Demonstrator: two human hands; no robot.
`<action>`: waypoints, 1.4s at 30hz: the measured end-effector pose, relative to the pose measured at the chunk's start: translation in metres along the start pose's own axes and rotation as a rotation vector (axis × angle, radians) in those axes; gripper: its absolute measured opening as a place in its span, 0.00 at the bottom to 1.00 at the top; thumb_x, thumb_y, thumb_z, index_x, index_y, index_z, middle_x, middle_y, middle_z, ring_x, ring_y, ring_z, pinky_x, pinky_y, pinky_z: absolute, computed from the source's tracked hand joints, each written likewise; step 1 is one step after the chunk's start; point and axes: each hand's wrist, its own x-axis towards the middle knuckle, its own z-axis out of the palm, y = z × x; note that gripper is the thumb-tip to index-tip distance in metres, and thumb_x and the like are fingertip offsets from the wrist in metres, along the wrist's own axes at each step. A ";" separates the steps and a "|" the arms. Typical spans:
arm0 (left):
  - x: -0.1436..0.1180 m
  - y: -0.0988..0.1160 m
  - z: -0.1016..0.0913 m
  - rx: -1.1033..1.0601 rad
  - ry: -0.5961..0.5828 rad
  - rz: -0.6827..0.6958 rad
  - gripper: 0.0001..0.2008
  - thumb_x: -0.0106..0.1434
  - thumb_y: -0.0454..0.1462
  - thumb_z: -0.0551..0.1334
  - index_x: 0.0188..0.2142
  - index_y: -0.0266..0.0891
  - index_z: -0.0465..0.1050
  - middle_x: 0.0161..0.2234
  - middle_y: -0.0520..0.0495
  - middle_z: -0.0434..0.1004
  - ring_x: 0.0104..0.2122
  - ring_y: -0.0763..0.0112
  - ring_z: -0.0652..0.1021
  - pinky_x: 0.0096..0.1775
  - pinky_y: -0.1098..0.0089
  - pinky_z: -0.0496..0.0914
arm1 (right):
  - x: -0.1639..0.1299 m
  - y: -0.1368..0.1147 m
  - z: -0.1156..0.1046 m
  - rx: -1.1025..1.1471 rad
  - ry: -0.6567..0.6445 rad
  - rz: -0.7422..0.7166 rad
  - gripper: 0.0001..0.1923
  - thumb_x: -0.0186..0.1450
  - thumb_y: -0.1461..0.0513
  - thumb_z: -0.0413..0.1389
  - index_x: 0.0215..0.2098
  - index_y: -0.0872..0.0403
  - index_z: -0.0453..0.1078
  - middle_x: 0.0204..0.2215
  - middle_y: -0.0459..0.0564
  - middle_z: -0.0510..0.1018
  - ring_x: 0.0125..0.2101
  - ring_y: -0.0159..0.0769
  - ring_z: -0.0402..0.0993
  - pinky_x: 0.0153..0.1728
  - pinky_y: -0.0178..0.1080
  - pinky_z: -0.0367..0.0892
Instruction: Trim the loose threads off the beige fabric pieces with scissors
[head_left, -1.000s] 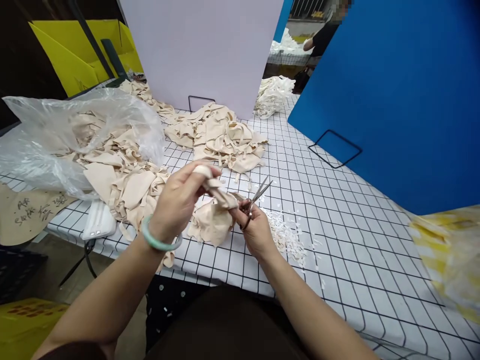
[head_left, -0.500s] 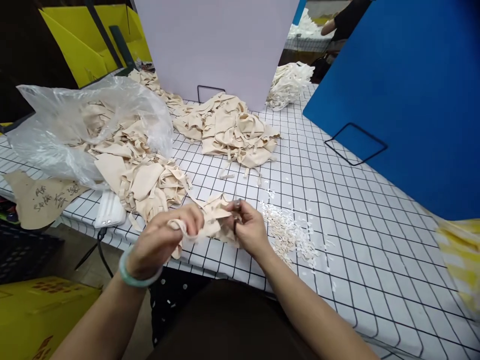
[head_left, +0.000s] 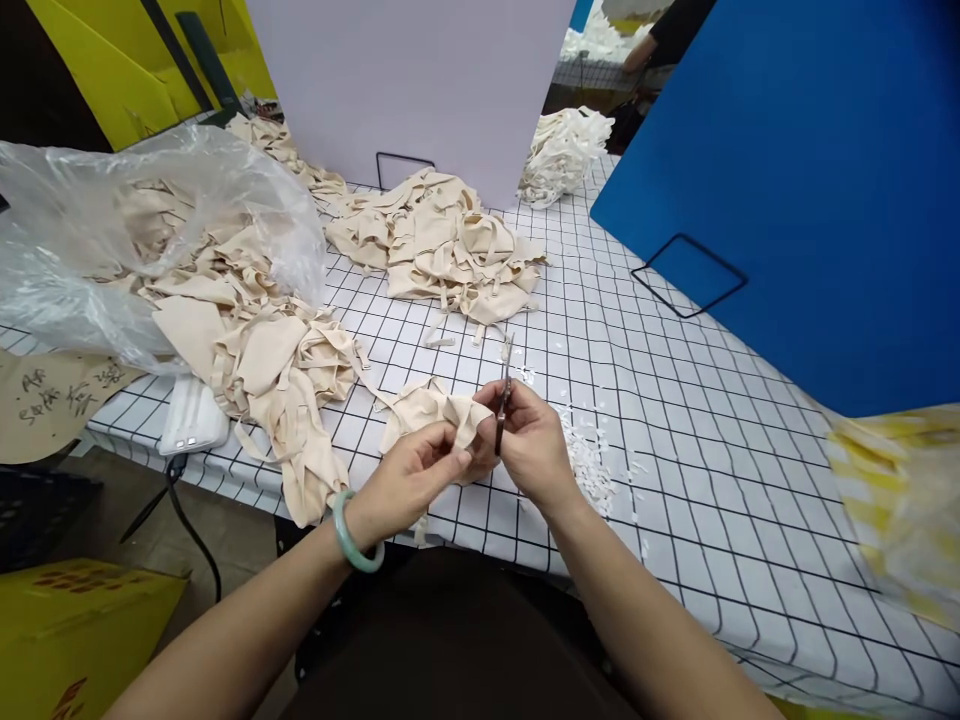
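My left hand point(head_left: 409, 480), with a pale green bangle on the wrist, pinches a beige fabric piece point(head_left: 431, 408) at the near edge of the checked table point(head_left: 675, 440). My right hand point(head_left: 534, 445) grips small scissors point(head_left: 504, 395) whose blades point up and away, right beside the fabric's edge. Both hands meet over the table's front edge. A scatter of small white trimmings point(head_left: 592, 460) lies just right of my right hand.
A heap of beige pieces point(head_left: 255, 350) spills from a clear plastic bag point(head_left: 97, 240) at the left; another heap point(head_left: 442, 250) lies farther back. A white pile point(head_left: 562, 150) sits behind, between a white board point(head_left: 412, 80) and a blue board point(head_left: 795, 190). A white phone-like object point(head_left: 193, 420) lies at the left edge.
My hands came down from a raised position to the table's edge and closed together. The scissors, hidden half a second ago, show again with blades pointing up. The view shifted slightly.
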 end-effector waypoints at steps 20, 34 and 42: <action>-0.020 0.052 -0.025 0.458 0.011 0.395 0.13 0.72 0.39 0.55 0.36 0.41 0.77 0.46 0.41 0.72 0.50 0.59 0.73 0.52 0.60 0.70 | 0.027 -0.004 0.012 0.233 -0.457 0.330 0.22 0.50 0.49 0.71 0.28 0.53 0.70 0.17 0.38 0.69 0.17 0.26 0.59 0.20 0.32 0.54; -0.001 0.008 0.017 0.231 0.177 0.338 0.15 0.75 0.39 0.51 0.35 0.38 0.72 0.41 0.42 0.64 0.45 0.62 0.69 0.40 0.66 0.69 | -0.045 -0.006 -0.043 -0.547 -0.263 0.003 0.22 0.58 0.46 0.64 0.21 0.51 0.64 0.20 0.44 0.69 0.24 0.35 0.66 0.30 0.39 0.61; 0.006 0.000 0.029 0.405 0.090 0.483 0.13 0.74 0.32 0.49 0.33 0.38 0.66 0.42 0.44 0.62 0.47 0.65 0.67 0.48 0.66 0.66 | -0.062 -0.012 -0.048 -0.692 -0.208 -0.029 0.27 0.59 0.43 0.61 0.19 0.52 0.58 0.16 0.42 0.67 0.20 0.31 0.63 0.29 0.37 0.59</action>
